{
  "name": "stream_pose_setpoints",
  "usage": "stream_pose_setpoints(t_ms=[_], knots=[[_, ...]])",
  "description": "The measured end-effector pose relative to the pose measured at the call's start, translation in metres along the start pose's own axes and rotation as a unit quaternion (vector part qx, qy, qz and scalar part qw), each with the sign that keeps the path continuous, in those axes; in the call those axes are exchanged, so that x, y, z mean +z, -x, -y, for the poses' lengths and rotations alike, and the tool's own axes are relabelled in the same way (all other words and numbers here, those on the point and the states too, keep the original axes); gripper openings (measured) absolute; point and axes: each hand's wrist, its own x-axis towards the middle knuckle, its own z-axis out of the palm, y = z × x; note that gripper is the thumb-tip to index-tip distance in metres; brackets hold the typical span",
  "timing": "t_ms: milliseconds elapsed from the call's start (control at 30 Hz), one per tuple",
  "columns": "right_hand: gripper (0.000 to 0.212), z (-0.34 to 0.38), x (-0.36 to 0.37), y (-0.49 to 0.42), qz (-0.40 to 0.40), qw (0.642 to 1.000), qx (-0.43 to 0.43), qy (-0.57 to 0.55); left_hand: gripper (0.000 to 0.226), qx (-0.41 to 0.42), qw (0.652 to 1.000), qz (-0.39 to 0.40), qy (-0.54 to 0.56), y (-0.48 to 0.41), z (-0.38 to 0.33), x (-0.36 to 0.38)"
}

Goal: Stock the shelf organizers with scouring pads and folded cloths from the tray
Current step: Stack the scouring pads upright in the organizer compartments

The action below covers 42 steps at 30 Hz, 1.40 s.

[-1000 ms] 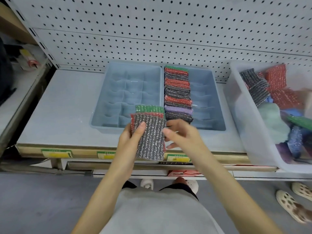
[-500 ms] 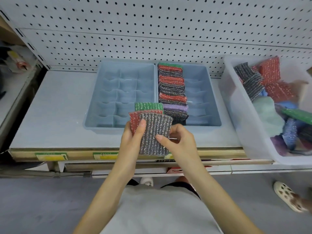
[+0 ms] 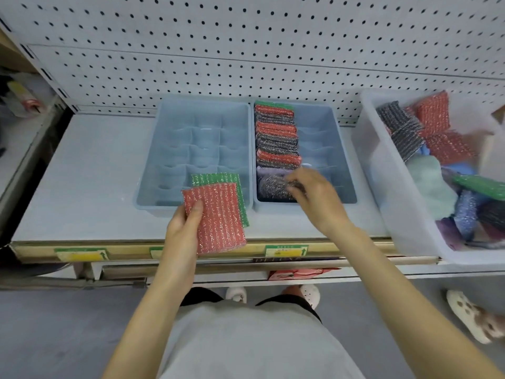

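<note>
The silver pad, atop the stack in the left hand half a second ago, is now in the near-left slot of the right organizer, pinched by the right hand. The left hand grips just the red pad and green pad.

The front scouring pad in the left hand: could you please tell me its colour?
The front pad is glittery red, clearest in the head view.

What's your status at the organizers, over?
Left hand holds red pad and green pad. Right hand grips grey pad at near slot of right organizer. Nothing blocking that slot.
</note>
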Motion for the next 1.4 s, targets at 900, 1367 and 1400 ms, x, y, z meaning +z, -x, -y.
stream_pose_setpoints(t_ms=[900,1367,1400], knots=[[0.009,0.041,-0.014,0.021,-0.110,0.882,0.256,-0.381,0.013,0.040,0.997,0.041,-0.047,-0.002,0.005,0.020],[0.027,0.006,-0.033,0.004,-0.048,0.991,0.001,-0.123,0.012,0.028,0.997,-0.070,-0.026,-0.013,0.004,0.002],[0.026,0.007,-0.033,0.005,-0.052,0.985,0.026,-0.161,0.012,0.028,0.997,-0.072,-0.025,-0.014,0.003,0.002]])
